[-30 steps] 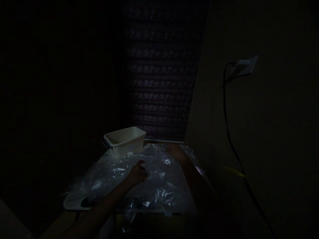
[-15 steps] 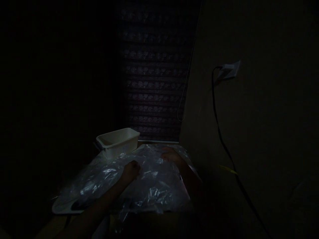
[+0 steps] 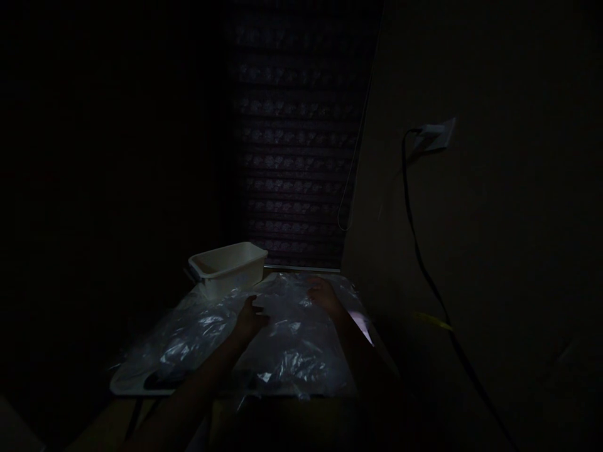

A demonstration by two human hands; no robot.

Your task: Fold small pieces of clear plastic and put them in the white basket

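A large sheet of clear, crinkled plastic (image 3: 294, 345) lies spread over the table, its folds catching a little light. Over its middle, my left hand (image 3: 249, 319) has thumb and fingers apart with nothing between them. My right hand (image 3: 323, 294) rests on or just above the far right part of the plastic, fingers stretched and slightly bent. Whether that hand touches the sheet is too dark to tell. A white rectangular tub (image 3: 230, 279) stands at the back left, beyond my left hand.
Beside my right forearm is a pale, bright flat thing (image 3: 362, 326) at the table's right edge. A patterned blind (image 3: 292, 163) hangs behind the table. On the right wall, a black cable (image 3: 417, 251) with a yellow tag (image 3: 432, 321) runs down from a socket (image 3: 436, 135).
My left hand has opened from a closed grip, its thumb and fingers now apart. My right hand stays nearly in place. More of the bright flat thing shows beside my right forearm.
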